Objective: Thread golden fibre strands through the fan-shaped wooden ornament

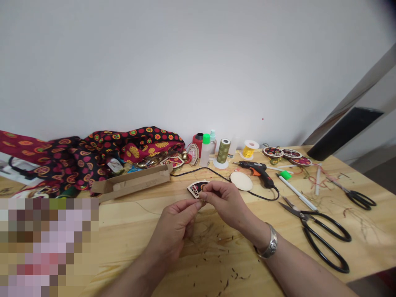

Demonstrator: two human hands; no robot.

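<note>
My left hand (175, 231) and my right hand (227, 204) meet over the middle of the wooden table (130, 243), fingertips pinched together on something small I cannot make out, perhaps a thin thread. Just behind my fingers lies a fan-shaped wooden ornament (197, 188) with patterned fabric. A plain wooden disc (241, 181) rests to its right. My right wrist wears a silver bracelet (269, 243).
A glue gun (258, 170) with a black cord, large black scissors (321, 233) and smaller scissors (359, 197) lie at the right. Thread spools (223, 152), small bottles (206, 149), patterned fabric (93, 152) and a cardboard box (133, 183) line the back. Thread scraps litter the near table.
</note>
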